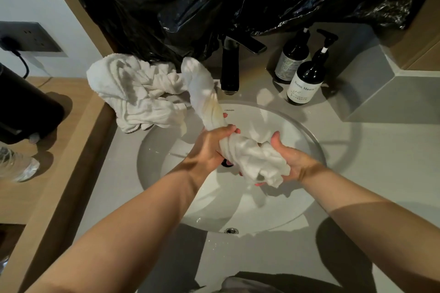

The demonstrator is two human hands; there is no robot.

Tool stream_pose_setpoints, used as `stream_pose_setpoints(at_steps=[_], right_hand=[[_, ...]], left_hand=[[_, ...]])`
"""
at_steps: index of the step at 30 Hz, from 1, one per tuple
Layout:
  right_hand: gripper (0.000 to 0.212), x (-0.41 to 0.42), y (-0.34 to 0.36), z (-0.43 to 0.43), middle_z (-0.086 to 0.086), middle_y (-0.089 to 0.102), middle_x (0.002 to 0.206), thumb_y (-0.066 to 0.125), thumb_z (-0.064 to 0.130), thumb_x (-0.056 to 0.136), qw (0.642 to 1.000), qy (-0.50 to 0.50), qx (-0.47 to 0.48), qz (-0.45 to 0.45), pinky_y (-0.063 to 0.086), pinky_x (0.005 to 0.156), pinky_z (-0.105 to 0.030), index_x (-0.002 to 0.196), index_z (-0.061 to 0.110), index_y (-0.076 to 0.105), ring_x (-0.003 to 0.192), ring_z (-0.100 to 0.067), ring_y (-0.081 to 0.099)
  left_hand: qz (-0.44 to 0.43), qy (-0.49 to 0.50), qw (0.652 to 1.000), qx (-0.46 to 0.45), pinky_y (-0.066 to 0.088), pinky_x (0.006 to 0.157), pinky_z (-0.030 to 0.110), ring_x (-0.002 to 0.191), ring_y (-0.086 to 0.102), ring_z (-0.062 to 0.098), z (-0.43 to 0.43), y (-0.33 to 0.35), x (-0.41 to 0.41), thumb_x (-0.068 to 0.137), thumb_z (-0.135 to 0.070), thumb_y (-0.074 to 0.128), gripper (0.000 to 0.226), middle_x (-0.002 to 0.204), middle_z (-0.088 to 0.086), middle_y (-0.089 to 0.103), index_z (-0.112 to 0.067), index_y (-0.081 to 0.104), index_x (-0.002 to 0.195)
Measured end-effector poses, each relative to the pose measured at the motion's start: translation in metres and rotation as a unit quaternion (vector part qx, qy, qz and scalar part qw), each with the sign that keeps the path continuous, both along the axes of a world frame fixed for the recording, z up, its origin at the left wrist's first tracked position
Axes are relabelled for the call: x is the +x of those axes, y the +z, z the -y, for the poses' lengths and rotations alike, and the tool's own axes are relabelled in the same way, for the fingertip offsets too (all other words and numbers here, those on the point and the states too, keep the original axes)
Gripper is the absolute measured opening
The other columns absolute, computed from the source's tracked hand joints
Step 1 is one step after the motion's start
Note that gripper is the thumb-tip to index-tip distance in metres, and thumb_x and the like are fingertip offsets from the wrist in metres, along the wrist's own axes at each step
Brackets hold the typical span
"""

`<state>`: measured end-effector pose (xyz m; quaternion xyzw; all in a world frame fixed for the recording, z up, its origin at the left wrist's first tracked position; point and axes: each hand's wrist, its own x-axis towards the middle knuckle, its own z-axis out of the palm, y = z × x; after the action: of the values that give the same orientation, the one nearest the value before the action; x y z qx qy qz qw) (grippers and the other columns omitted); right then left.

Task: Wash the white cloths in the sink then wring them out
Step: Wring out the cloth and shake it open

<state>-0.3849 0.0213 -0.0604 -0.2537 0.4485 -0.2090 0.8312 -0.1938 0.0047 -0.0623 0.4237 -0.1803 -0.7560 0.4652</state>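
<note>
Over the sink (285,209), a person's left hand (214,143) and right hand (294,165) each gripped a twisted white cloth (250,154), fingers curled tight round it. Limp and probably water-heavy, it looked best held close either side of the twist. Its long axis ran from the right hand up-left toward the tap (229,71), beside more cloths (133,93) heaped on the counter (357,173).

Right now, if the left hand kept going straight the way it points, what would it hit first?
The left hand grips the twisted white cloth, so that comes first. Past it, along the forearm's line, it would probably meet the sink's far wall near the pump bottles; depth is hard to judge.
</note>
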Motion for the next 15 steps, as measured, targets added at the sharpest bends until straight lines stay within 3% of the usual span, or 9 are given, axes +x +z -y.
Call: stream_pose_setpoints(at_steps=[2,3,5,7,9,12,15], right_hand=[[0.088,0.001,0.006,0.000,-0.002,0.074,0.083,0.071,0.076,0.054,0.994,0.097,-0.048,-0.013,0.055,0.060,-0.024,0.112,0.012,0.055,0.074,-0.012,0.071],[0.086,0.001,0.009,-0.001,0.000,0.074,0.082,0.076,0.071,0.055,0.987,0.144,-0.071,-0.020,0.054,0.057,-0.023,0.113,0.012,0.053,0.072,-0.011,0.070],[0.047,0.009,0.021,-0.005,0.004,0.070,0.070,0.069,0.049,0.081,0.971,0.199,-0.112,-0.073,0.048,0.045,-0.018,0.108,0.013,0.056,0.056,-0.005,0.065],[0.025,0.020,0.029,-0.007,0.006,0.072,0.078,0.066,0.030,0.089,0.938,0.213,-0.196,-0.192,0.048,0.053,-0.013,0.110,0.018,0.063,0.061,-0.001,0.066],[0.031,0.031,0.026,-0.013,0.006,0.074,0.090,0.075,0.029,0.076,0.911,0.212,-0.240,-0.261,0.054,0.075,-0.022,0.105,0.024,0.067,0.081,-0.005,0.070],[0.024,0.050,0.010,-0.025,0.002,0.071,0.080,0.070,0.027,0.067,0.877,0.166,-0.248,-0.376,0.057,0.062,-0.027,0.090,0.024,0.064,0.067,-0.011,0.068],[0.028,0.060,0.002,-0.027,0.002,0.068,0.082,0.063,0.030,0.069,0.787,0.195,-0.313,-0.495,0.055,0.065,-0.033,0.095,0.023,0.057,0.073,-0.017,0.067]], left_hand=[[0.041,-0.013,0.999,-0.009,0.043,0.069,0.034,0.057,0.063,0.018,-0.002,0.004,-0.005,0.087,0.002,0.060,0.028,0.065,0.002,0.064,-0.018,0.052,0.105],[0.055,-0.011,0.998,-0.011,0.042,0.068,0.034,0.055,0.062,0.019,-0.003,0.007,-0.007,0.086,0.001,0.062,0.024,0.064,0.002,0.063,-0.017,0.055,0.100],[0.080,0.008,0.997,-0.016,0.045,0.066,0.034,0.055,0.060,0.020,-0.003,0.010,-0.010,0.082,0.001,0.065,0.017,0.063,0.005,0.060,-0.015,0.062,0.083],[0.117,0.020,0.993,-0.010,0.050,0.063,0.033,0.058,0.058,0.020,-0.005,0.010,-0.012,0.081,0.001,0.066,0.015,0.062,0.006,0.058,-0.011,0.059,0.077],[0.161,0.031,0.986,0.003,0.050,0.062,0.032,0.058,0.058,0.021,-0.008,0.007,-0.015,0.080,0.000,0.066,0.012,0.060,0.006,0.057,-0.007,0.057,0.082],[0.235,0.066,0.969,0.032,0.051,0.065,0.034,0.060,0.060,0.024,-0.012,0.002,-0.022,0.076,-0.001,0.066,0.012,0.058,0.007,0.058,0.001,0.059,0.086],[0.277,0.097,0.954,0.068,0.051,0.064,0.030,0.062,0.060,0.025,-0.015,0.004,-0.030,0.074,-0.001,0.065,0.019,0.062,0.009,0.059,0.003,0.063,0.093]])
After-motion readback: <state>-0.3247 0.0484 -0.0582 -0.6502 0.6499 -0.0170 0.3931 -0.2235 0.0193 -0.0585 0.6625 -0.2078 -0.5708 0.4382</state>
